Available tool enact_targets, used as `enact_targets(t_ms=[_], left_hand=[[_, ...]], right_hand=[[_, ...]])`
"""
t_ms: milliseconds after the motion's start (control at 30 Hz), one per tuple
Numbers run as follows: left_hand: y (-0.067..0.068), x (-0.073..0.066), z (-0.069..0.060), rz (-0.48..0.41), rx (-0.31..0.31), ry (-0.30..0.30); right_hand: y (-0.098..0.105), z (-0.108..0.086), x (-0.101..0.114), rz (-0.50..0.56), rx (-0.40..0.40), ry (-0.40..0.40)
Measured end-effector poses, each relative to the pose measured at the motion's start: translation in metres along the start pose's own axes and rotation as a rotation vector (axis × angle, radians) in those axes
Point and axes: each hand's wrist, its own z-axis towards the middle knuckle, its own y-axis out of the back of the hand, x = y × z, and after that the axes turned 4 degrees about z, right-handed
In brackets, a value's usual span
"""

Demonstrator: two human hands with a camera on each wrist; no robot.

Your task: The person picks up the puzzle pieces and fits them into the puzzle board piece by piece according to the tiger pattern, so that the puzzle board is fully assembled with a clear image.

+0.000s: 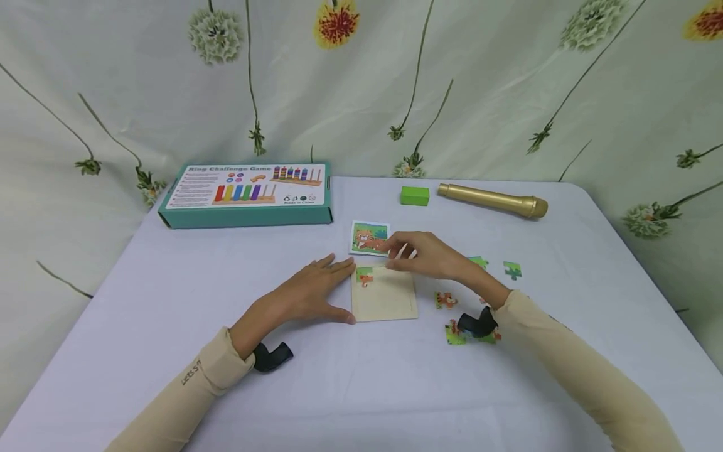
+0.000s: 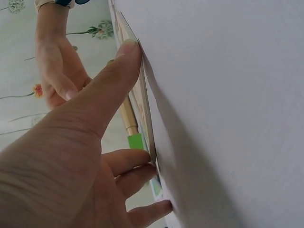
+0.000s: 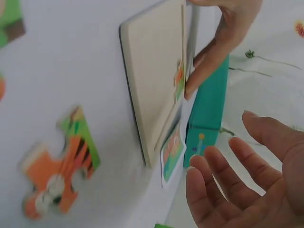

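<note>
A pale wooden puzzle board [image 1: 386, 304] lies on the white table with one tiger puzzle piece [image 1: 364, 276] in its upper left corner. My left hand [image 1: 313, 290] touches the board's left side with thumb and fingers spread. Above the board's far edge hovers my right hand [image 1: 426, 254]; in the right wrist view its fingers are loosely bent, with nothing between them and the thumb. Just beyond the board is a tiger picture card [image 1: 369, 235], partly covered by the right fingers. A loose orange piece [image 3: 64, 175] sits to the board's right.
More loose pieces, a green one [image 1: 513, 270] and another [image 1: 454, 333] among them, lie under and around the right forearm. Along the back stand a teal Ring Challenge Game box [image 1: 248, 216], a green block [image 1: 415, 196] and a gold microphone [image 1: 491, 201].
</note>
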Motion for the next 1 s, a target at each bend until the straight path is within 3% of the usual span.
enact_targets(t_ms=[200,500,800,1000], left_hand=[[0.000,-0.001,-0.002,-0.025,-0.004,-0.008],[-0.001,0.000,-0.002,-0.024,-0.013,-0.023],[-0.001,0.000,-0.001,-0.021,-0.008,-0.016],[-0.001,0.000,-0.002,-0.020,-0.005,-0.013]], right_hand=[[0.037,-0.028,-0.015,0.024,-0.073,-0.061],[0.076,-0.070,-0.043,-0.045,-0.120,-0.184],[0.087,-0.096,-0.068,-0.084,-0.033,-0.260],[0.084,-0.099,-0.077,-0.116,-0.003,-0.265]])
